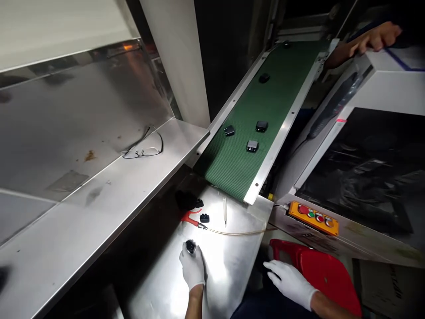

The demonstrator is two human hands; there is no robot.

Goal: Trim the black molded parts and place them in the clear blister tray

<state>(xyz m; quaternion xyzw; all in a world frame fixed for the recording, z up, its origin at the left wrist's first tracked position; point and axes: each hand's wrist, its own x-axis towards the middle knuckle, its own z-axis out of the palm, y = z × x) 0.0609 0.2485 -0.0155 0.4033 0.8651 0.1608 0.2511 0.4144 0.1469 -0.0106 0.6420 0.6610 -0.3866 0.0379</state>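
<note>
Evidently, a small black part was held by the left grip

A black part was grasped by the gloved left grip, pinched at the fingertips between thumb and fingers, over the near portion of the metal surface. Whether it was lifted or rested on the metal could not be told. The right grip was released, its fingers loosely extended beside a red chair, and nothing was seen in it.

For good handling, the part was best pinched by its sides, so that its upper face was left uncovered and its details could be seen. Only light pressure seemed to be called for, since gloved fingertips could be slid off such smooth, small edges. Steadier control would have been gained if the free right grip had been brought alongside.

Care was also required around the red-handled tool, by which a second black part was closely neighboured; its thin hose was stretched across the surface and could be snagged by a sleeve or wrist. A slim white tool was laid near the green conveyor belt, where it could be knocked.
</note>
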